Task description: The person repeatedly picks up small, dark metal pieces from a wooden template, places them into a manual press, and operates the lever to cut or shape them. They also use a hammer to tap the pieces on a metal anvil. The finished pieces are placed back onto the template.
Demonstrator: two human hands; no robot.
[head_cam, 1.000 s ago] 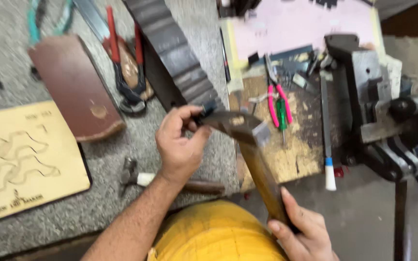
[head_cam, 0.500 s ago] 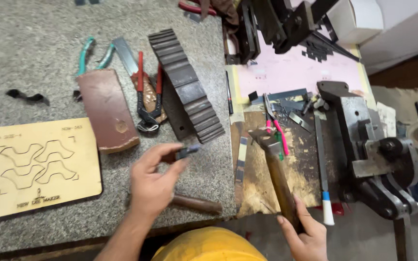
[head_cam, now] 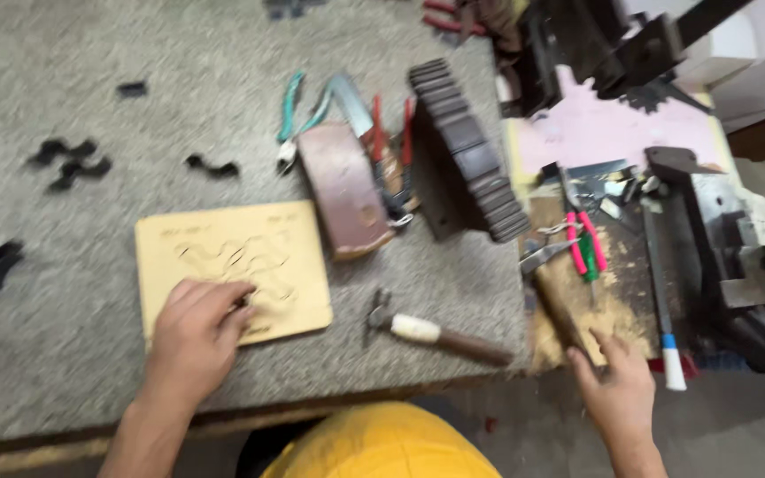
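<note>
- Head view: the left hand (head_cam: 195,329) is laid with fingers curled on the near edge of the flat pale-yellow wooden template board (head_cam: 230,270), grasping nothing.
- The dark wooden hammer handle (head_cam: 562,312), at the right, is touched by the right hand (head_cam: 617,389); a closed grasp cannot be confirmed.
- A small white-collared hammer (head_cam: 436,332) is placed between both hands.

Pale yellow board (head_cam: 232,265) with wavy dark cut-lines — speckled grey table (head_cam: 64,80), pink-and-green pliers (head_cam: 584,248).
</note>
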